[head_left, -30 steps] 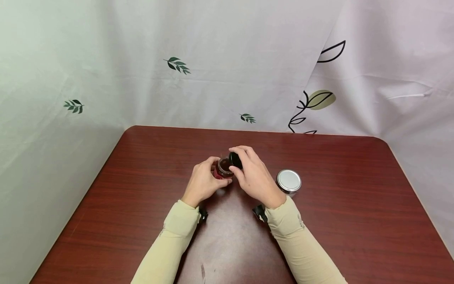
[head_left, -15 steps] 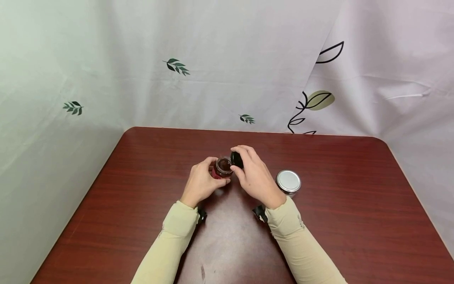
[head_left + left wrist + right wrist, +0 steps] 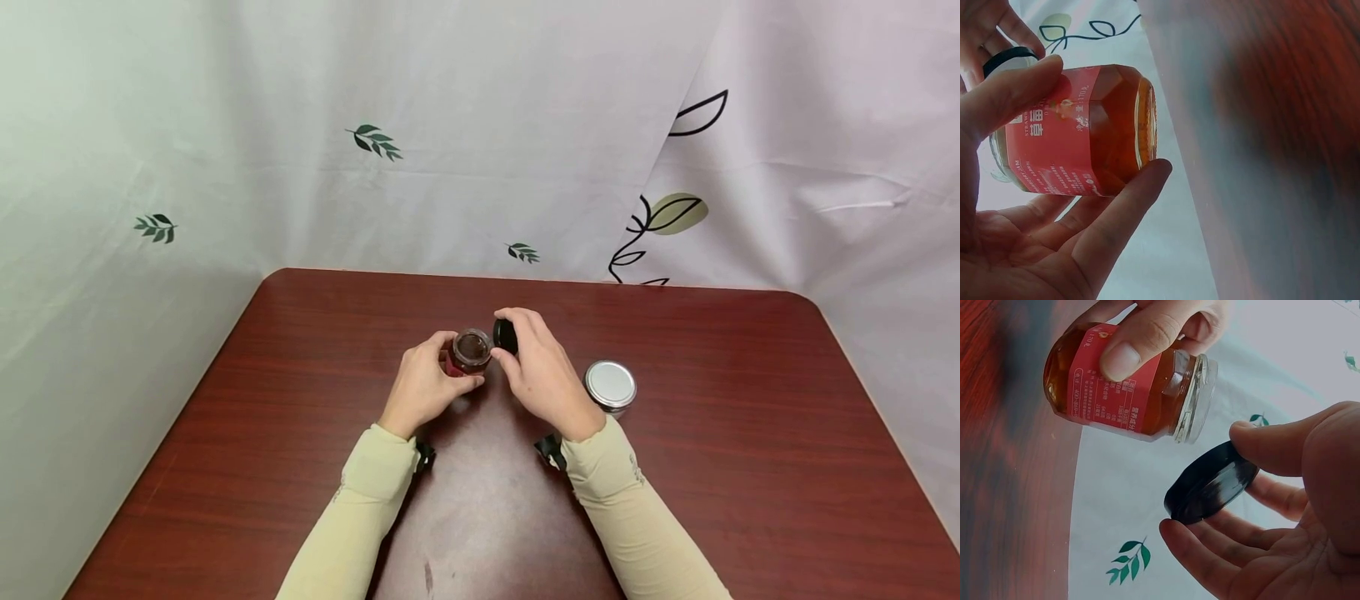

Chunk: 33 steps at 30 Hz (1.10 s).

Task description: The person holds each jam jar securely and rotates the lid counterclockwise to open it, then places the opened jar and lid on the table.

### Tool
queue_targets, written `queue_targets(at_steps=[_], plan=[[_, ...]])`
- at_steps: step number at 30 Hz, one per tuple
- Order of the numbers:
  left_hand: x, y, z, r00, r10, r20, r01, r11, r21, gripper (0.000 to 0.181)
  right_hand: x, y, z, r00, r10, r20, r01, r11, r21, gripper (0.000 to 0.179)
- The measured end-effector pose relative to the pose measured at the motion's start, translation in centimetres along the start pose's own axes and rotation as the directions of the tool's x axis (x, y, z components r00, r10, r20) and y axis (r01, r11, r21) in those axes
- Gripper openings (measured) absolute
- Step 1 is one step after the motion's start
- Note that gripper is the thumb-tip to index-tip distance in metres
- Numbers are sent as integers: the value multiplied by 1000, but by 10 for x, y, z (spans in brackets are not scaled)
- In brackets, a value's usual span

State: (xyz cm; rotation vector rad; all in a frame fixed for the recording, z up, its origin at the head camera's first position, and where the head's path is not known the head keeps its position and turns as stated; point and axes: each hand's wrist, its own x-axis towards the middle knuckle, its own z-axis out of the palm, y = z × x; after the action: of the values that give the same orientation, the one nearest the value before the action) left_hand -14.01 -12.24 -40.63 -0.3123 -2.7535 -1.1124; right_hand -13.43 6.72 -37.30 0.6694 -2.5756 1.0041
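A glass jam jar (image 3: 1116, 125) with a red strawberry label and amber-red contents is gripped by my left hand (image 3: 426, 379), thumb on one side and fingers on the other. Its mouth is uncovered and faces up in the head view. Just right of the rim, my right hand (image 3: 542, 367) holds a black lid (image 3: 1210, 484) on edge, pinched between thumb and fingertips. A gap shows between lid and jar in the right wrist view. The lid's glossy inner side is partly visible there.
A second jar with a silver lid (image 3: 611, 383) stands on the reddish-brown table (image 3: 735, 433), close to the right wrist. A white curtain with leaf prints (image 3: 450, 192) hangs behind the table's far edge.
The black lid has moved slightly right, away from the jar mouth, with the right hand. The left hand and jar have shifted a little left, and more of the open mouth shows.
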Motion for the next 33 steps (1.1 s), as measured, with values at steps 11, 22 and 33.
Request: queue_targets(at_steps=[11,22,33], plan=[[-1,0,-1,1000,-10,8,10,1000,1,60,-1,1,1,1000,28,11,-28,1000,4,48],[-1,-1,0,1000,-1,-2,1,1000,18,61,-3,3,4,997,61,47,-61,998,-3,49],[-1,-1,-2,1000,-24,12,24,1000,12,63,-1,4,7,995,71,75,-71,997,-8,48]])
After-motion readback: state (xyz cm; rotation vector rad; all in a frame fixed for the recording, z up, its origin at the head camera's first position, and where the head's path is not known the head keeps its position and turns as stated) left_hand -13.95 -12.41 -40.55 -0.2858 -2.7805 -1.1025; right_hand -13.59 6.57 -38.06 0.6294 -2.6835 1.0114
